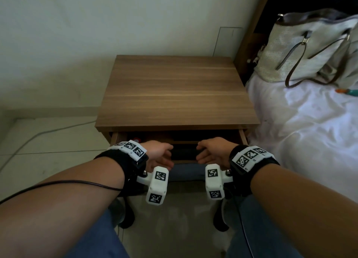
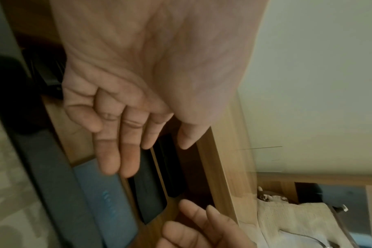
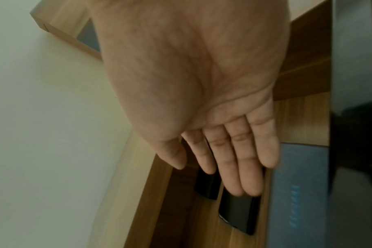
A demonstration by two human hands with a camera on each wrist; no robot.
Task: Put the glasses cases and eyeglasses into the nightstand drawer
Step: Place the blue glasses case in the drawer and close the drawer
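The nightstand drawer (image 1: 114, 138) stands pulled out below the wooden top (image 1: 174, 95). Inside lie a black glasses case (image 1: 184, 151), a second black case (image 3: 208, 186) behind it, and a blue case with lettering (image 1: 187, 171) by the drawer front. My left hand (image 1: 170, 155) and right hand (image 1: 199, 152) hover over the drawer, facing each other, with straight fingers and holding nothing. The wrist views show the left hand (image 2: 146, 147) over the blue case (image 2: 104, 193) and black case (image 2: 146, 193), and the right hand (image 3: 214, 177) over the black case (image 3: 238, 214) beside the blue case (image 3: 295, 193). No eyeglasses are in sight.
A small red object (image 1: 136, 140) sits at the drawer's back left. A bed with a white sheet (image 1: 310, 131) and a pale handbag (image 1: 310, 48) lies close on the right. A cable (image 1: 48, 131) runs over the tiled floor on the left. The wall is right behind the nightstand.
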